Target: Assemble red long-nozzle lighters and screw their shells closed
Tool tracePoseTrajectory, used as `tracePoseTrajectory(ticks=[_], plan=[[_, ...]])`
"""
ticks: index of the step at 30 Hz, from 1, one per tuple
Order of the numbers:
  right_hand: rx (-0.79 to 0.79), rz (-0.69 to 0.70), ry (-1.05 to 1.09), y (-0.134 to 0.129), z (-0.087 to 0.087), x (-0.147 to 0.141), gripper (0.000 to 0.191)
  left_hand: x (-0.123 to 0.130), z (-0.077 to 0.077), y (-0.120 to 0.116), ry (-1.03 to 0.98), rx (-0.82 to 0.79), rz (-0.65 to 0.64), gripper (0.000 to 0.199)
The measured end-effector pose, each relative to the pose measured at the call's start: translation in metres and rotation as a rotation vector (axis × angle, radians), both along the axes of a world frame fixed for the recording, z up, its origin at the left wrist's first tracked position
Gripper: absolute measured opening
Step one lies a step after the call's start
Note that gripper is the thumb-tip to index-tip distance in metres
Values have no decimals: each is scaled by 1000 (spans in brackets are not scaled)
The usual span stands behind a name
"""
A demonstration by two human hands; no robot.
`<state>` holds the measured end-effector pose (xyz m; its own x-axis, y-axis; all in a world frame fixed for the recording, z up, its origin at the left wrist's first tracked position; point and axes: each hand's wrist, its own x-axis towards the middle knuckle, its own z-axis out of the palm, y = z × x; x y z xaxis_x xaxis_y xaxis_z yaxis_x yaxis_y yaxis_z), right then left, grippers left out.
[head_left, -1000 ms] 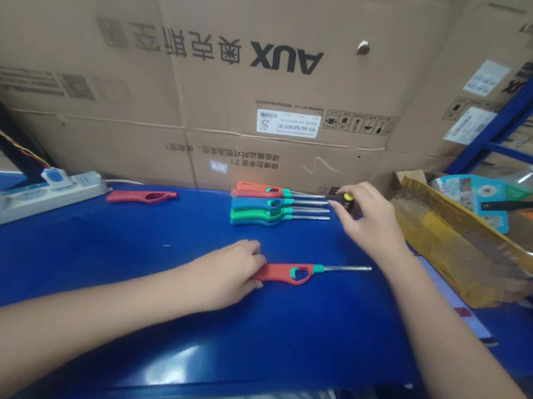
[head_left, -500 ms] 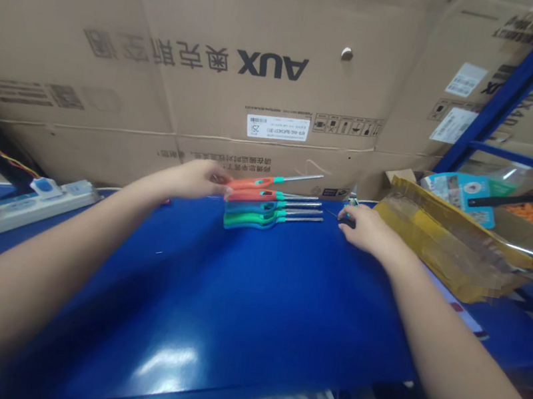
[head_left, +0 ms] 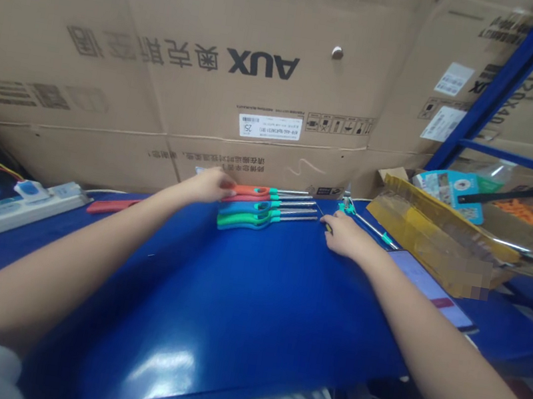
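Note:
My left hand [head_left: 212, 185] has its fingers closed on the handle end of a red stick lighter [head_left: 246, 189], at the far side of a row of lighters. Beside it lie another red lighter, a blue lighter [head_left: 239, 207] and a green lighter [head_left: 238, 219], their metal tubes pointing right. My right hand [head_left: 348, 235] is closed around a small screwdriver [head_left: 328, 227]; its thin dark shaft points toward the lighter tips, and most of its handle is hidden. Just behind that hand lie teal lighter parts with a metal tube [head_left: 368, 226].
A red handle piece [head_left: 111, 206] lies at left near a white power strip [head_left: 42, 208]. A phone [head_left: 433, 295] rests by my right forearm. Behind it stands an open, yellow-taped carton [head_left: 416, 240]. Large cardboard [head_left: 176, 3] walls the back of the blue table [head_left: 209, 305].
My left hand has lowered the red lighter from a tilted position onto the far side of the row. The right hand stays near the tips; the view has shifted slightly.

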<state>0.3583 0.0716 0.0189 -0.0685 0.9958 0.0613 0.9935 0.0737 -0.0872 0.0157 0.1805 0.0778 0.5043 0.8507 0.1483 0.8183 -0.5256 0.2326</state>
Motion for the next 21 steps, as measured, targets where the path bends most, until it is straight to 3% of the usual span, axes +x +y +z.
tracePoseTrajectory(ticks=[7, 12, 17, 21], plan=[[84, 35, 57, -3, -3, -3, 29, 2, -9, 0, -31, -21, 58, 36], [320, 95, 203, 0, 4, -9, 24, -11, -3, -11, -31, 99, 124, 43], [493, 166, 400, -5, 16, -22, 18, -60, 10, -26, 8, 127, 185, 49], [487, 208, 482, -14, 16, -32, 21, -113, 7, -35, 72, 38, 258, 55]])
